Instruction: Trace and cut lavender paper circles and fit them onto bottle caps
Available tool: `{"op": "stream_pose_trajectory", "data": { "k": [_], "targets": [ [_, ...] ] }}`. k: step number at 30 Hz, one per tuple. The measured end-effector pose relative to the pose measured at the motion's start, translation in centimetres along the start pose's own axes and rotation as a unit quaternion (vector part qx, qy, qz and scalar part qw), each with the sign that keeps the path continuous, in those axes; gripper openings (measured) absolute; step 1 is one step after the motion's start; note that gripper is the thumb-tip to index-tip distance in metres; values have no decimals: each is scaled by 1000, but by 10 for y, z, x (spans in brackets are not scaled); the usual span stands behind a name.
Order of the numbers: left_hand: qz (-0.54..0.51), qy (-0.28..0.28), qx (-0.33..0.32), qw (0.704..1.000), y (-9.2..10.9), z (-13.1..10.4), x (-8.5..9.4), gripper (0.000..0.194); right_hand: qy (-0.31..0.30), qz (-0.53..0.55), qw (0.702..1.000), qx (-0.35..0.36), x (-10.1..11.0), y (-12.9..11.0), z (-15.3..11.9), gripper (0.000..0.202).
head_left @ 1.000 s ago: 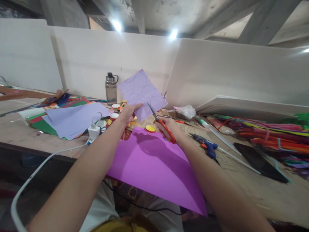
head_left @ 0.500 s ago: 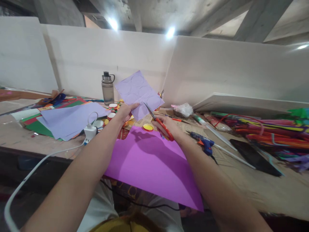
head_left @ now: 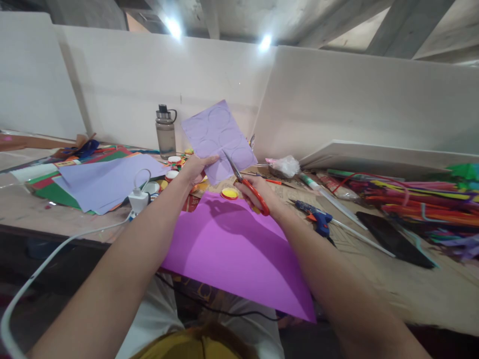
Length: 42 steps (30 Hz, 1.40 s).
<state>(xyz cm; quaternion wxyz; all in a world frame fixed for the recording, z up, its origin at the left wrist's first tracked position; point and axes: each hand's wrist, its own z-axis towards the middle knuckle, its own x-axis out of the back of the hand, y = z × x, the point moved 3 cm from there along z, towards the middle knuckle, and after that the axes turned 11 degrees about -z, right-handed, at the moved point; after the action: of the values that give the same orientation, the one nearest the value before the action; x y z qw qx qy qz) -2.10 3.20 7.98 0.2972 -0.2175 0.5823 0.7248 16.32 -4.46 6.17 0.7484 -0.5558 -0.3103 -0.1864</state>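
My left hand (head_left: 197, 168) pinches the lower left edge of a light purple paper sheet (head_left: 215, 133), which has several circles drawn on it. The sheet is raised and tilted above the table. In my right hand (head_left: 254, 192) is a pair of scissors (head_left: 258, 198) with red handles; the blades point up and left and reach the lower part of the sheet. Below both hands lies a large bright purple sheet (head_left: 239, 259), overhanging the table's front edge. A yellow round lid with a red rim (head_left: 229, 193) rests at its far edge.
A water bottle (head_left: 165, 132) stands at the back. On the left are stacked papers (head_left: 108, 179) and a white plug with cable (head_left: 138, 199). To the right lie a glue gun (head_left: 316, 218), a black flat object (head_left: 398, 239) and colourful pipe cleaners (head_left: 419, 204).
The light purple sheet has turned a little, its top corner shifting right. Both hands keep their grips, the scissors still at the sheet. My view has tipped slightly downward.
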Motion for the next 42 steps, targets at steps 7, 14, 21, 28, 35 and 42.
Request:
{"op": "stream_pose_trajectory", "data": {
  "k": [7,14,21,28,35,42],
  "targets": [
    [13,5,11,1000,1,0,3,63,8,15,999,-30,-4,-6,-4,26],
    [1,-1,31,1000,0,-1,3,45,16,18,999,-36,-4,-5,-2,23],
    [-33,46,-21,998,-2,6,8,28,4,-1,1000,8,-5,-7,-4,20],
    [-13,27,4,1000,-13,-1,0,24,35,-13,999,1,-9,5,2,22],
    [-18,26,-8,999,-12,-1,-2,32,35,7,999,-3,-11,2,0,21],
    [-12,29,4,1000,-12,-4,-4,32,42,5,999,-1,-11,3,0,22]
  ]
}}
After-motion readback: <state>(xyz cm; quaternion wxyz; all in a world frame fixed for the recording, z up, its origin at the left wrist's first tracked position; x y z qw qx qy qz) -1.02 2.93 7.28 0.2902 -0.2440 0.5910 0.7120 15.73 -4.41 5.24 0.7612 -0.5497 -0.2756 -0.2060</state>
